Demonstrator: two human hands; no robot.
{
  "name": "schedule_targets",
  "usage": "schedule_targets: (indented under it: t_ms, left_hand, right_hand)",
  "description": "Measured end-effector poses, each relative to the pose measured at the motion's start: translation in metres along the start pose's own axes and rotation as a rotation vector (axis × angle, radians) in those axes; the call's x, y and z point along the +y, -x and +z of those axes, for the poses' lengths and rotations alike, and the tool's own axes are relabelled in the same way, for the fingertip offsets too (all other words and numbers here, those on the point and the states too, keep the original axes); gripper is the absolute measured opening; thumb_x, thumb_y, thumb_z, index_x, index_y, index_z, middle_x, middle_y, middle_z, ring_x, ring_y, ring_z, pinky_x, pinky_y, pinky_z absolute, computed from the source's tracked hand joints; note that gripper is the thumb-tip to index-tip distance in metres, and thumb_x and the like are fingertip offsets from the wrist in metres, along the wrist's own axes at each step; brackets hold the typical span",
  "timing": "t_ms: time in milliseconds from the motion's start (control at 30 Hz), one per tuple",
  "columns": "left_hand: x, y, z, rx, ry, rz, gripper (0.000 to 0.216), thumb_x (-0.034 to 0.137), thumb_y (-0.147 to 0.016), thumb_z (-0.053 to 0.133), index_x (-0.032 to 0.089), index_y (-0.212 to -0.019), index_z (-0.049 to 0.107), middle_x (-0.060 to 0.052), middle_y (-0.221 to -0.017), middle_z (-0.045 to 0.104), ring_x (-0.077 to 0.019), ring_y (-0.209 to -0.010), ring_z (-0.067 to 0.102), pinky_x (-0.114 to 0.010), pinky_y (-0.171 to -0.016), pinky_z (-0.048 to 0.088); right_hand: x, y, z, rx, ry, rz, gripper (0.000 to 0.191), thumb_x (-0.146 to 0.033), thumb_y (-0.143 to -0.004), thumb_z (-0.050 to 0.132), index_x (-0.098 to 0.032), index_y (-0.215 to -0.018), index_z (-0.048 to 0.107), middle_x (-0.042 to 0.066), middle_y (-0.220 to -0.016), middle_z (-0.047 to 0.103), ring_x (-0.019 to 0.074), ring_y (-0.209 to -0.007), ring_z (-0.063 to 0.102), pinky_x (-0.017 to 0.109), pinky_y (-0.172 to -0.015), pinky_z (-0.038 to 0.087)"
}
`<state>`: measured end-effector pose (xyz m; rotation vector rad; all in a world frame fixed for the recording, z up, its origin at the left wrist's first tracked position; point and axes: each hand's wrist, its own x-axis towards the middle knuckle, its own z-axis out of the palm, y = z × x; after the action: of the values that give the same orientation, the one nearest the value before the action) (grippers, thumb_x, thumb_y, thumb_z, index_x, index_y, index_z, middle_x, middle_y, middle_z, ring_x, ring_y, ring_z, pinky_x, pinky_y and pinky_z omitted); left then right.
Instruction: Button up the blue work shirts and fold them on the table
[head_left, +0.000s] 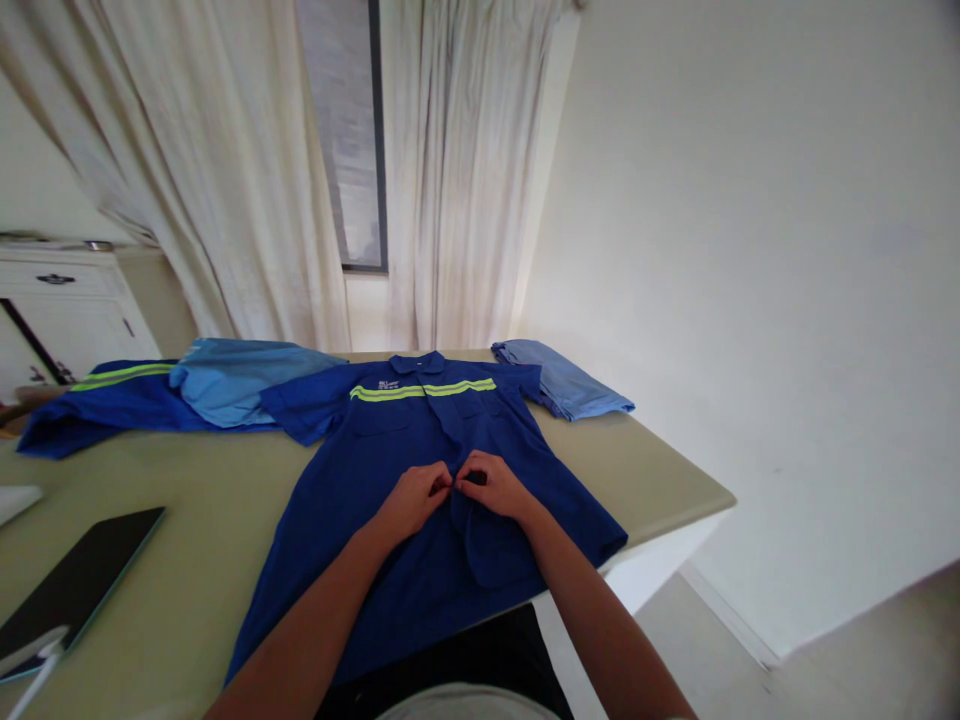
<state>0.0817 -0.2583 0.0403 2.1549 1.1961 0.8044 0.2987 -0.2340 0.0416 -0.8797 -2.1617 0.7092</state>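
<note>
A dark blue short-sleeved work shirt [360, 500] lies spread face up, its collar at the far side and its hem at the near edge. Yellow-green reflective bands cross its chest. Both hands meet at the front placket, below the chest. My left hand [417, 497] pinches the placket edge from the left. From the right, my right hand [493, 482] pinches the other edge, fingertips almost touching the left ones. The right front panel is partly lifted and folded below the hands. Whether a button sits between the fingertips is too small to tell.
The shirt rests on a beige table [202, 480]. Folded light blue clothing [566, 378] lies at the back right. A light blue garment [240, 380] sits over another dark blue one [135, 400] at the back left. A dark flat tablet-like object [90, 570] lies near left. A wall [750, 300] stands right.
</note>
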Motion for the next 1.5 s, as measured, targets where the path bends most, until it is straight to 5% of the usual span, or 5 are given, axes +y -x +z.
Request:
schedule_targets:
  t_ms: [267, 533, 767, 1233, 1500]
  left_hand:
    - [0.0028, 0.0016, 0.0002, 0.002, 0.091, 0.029, 0.023, 0.014, -0.087, 0.058, 0.026, -0.106, 0.061, 0.003, -0.086, 0.072, -0.0147, -0.078, 0.069, -0.024, -0.074, 0.048]
    - [0.0056, 0.0027, -0.0021, 0.035, 0.003, 0.018, 0.012, 0.013, -0.084, 0.058, 0.022, -0.083, 0.066, 0.001, -0.079, 0.073, -0.0156, -0.074, 0.068, -0.025, -0.07, 0.044]
    - [0.0017, 0.0003, -0.0008, 0.031, 0.087, -0.001, 0.013, 0.013, -0.081, 0.06, 0.021, -0.084, 0.071, 0.001, -0.079, 0.075, -0.0159, -0.074, 0.069, -0.026, -0.07, 0.046]
    - [0.0086, 0.0002, -0.0084, 0.023, -0.192, -0.037, 0.013, 0.015, -0.08, 0.066, 0.022, -0.084, 0.076, 0.0, -0.082, 0.07, -0.0163, -0.077, 0.064, -0.028, -0.071, 0.042]
    - [0.0007, -0.0007, -0.0057, -0.019, -0.133, -0.022, 0.011, 0.016, -0.079, 0.066, 0.021, -0.086, 0.074, -0.001, -0.086, 0.07, -0.0157, -0.077, 0.063, -0.027, -0.071, 0.043]
  right_hand:
    - [-0.0014, 0.0001, 0.0001, 0.001, 0.055, 0.006, 0.006, -0.018, -0.09, 0.072, -0.021, -0.089, 0.077, 0.0, -0.085, 0.063, 0.0134, -0.073, 0.057, 0.026, -0.068, 0.041]
    - [0.0028, 0.0003, 0.0012, 0.004, 0.037, -0.025, 0.005, -0.016, -0.085, 0.076, -0.02, -0.086, 0.079, 0.0, -0.081, 0.062, 0.0127, -0.071, 0.056, 0.024, -0.065, 0.04]
    - [0.0045, 0.0008, 0.0012, -0.002, 0.038, -0.015, 0.004, -0.018, -0.085, 0.077, -0.021, -0.088, 0.079, 0.0, -0.084, 0.063, 0.0121, -0.07, 0.057, 0.024, -0.064, 0.041]
    - [-0.0041, 0.0003, 0.0012, -0.032, 0.089, -0.01, 0.012, -0.01, -0.081, 0.077, -0.02, -0.088, 0.076, 0.0, -0.088, 0.066, 0.0128, -0.074, 0.058, 0.023, -0.068, 0.042]
    - [-0.005, -0.0001, 0.0007, -0.046, 0.079, -0.002, 0.015, -0.01, -0.079, 0.078, -0.021, -0.089, 0.079, 0.0, -0.086, 0.066, 0.0122, -0.071, 0.057, 0.023, -0.066, 0.042]
